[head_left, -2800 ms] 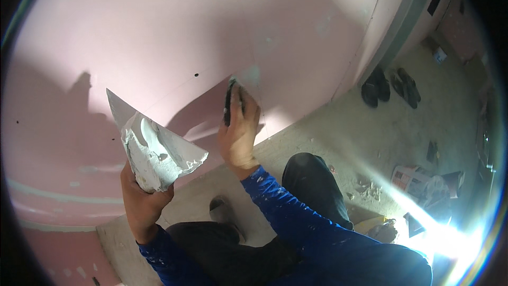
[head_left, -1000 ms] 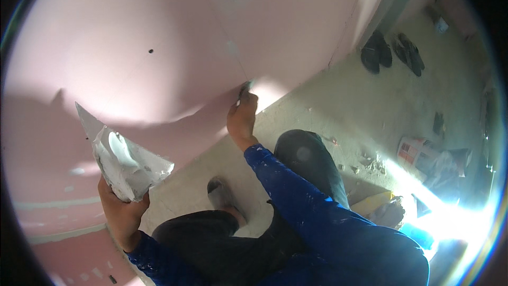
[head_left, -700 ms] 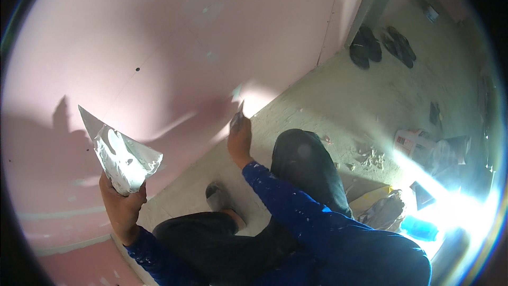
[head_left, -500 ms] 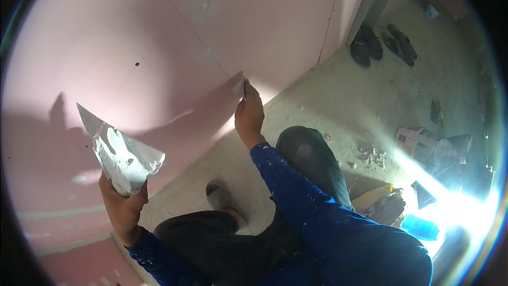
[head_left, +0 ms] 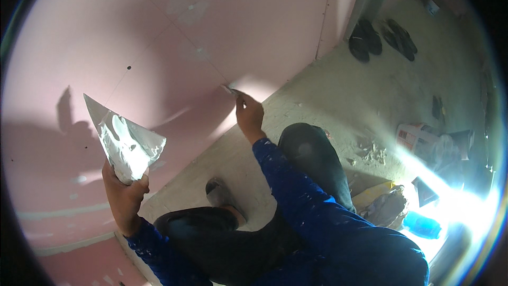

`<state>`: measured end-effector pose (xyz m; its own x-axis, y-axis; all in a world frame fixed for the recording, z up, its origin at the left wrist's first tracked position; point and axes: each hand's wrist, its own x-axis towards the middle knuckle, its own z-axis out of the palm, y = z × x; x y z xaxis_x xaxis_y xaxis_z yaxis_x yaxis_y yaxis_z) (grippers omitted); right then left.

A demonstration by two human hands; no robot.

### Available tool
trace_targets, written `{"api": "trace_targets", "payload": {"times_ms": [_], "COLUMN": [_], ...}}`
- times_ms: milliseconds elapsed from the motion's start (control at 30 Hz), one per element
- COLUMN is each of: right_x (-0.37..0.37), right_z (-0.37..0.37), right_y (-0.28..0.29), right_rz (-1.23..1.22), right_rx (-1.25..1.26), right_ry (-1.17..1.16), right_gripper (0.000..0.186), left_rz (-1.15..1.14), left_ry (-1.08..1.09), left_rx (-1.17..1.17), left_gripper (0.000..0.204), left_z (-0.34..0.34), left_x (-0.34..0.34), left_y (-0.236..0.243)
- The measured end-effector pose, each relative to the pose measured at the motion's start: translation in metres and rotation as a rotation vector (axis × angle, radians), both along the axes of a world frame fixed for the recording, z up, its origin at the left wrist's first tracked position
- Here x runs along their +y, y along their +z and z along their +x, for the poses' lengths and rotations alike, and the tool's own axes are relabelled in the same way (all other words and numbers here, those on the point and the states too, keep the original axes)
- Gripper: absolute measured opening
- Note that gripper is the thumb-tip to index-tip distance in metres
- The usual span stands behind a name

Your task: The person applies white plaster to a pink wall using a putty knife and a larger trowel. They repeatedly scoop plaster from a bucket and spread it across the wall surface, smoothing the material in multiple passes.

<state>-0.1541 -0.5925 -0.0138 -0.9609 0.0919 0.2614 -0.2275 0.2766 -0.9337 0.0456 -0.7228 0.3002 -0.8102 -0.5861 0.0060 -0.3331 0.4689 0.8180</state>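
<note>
My left hand [head_left: 123,199] is closed round the lower end of a wide triangular metal putty blade [head_left: 96,109]. A thick heap of white filler [head_left: 126,151] covers much of that blade. It is held up in front of the pink plasterboard wall [head_left: 174,82]. Farther right, my right hand [head_left: 251,117] pinches a small putty knife [head_left: 230,90]. The knife's edge is at the board, close to the lower end of a thin drawn line. My fingers hide its handle.
Pale filler patches [head_left: 188,4] and a dark hole [head_left: 129,68] mark the wall. On the concrete floor [head_left: 323,92] are dark shoes [head_left: 365,41], a printed bag [head_left: 418,136], debris [head_left: 374,153] and a blue object [head_left: 422,225] beside a glaring lamp [head_left: 465,212].
The small putty knife has tilted flatter and moved slightly left and down against the wall. My left hand still holds the loaded blade, now slightly higher in view.
</note>
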Motion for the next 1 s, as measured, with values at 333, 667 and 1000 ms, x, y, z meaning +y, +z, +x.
{"api": "trace_targets", "payload": {"times_ms": [333,667,1000], "right_x": [0.039,0.012,-0.009], "right_z": [-0.031,0.018,0.044], "right_y": [-0.035,-0.082,-0.081], "right_rz": [-0.190,-0.651,-0.590], "right_rx": [-0.342,-0.920,-1.189], "right_ry": [0.014,-0.280,0.344], "right_gripper": [0.028,0.033,0.029], "left_rz": [-0.050,-0.052,-0.017], "left_ry": [0.040,0.050,-0.039], "left_rx": [0.019,0.029,0.169], "left_gripper": [0.054,0.047,0.038], "left_z": [-0.004,0.005,-0.004], "left_x": [-0.005,0.003,-0.041], "left_y": [0.001,0.004,-0.013]}}
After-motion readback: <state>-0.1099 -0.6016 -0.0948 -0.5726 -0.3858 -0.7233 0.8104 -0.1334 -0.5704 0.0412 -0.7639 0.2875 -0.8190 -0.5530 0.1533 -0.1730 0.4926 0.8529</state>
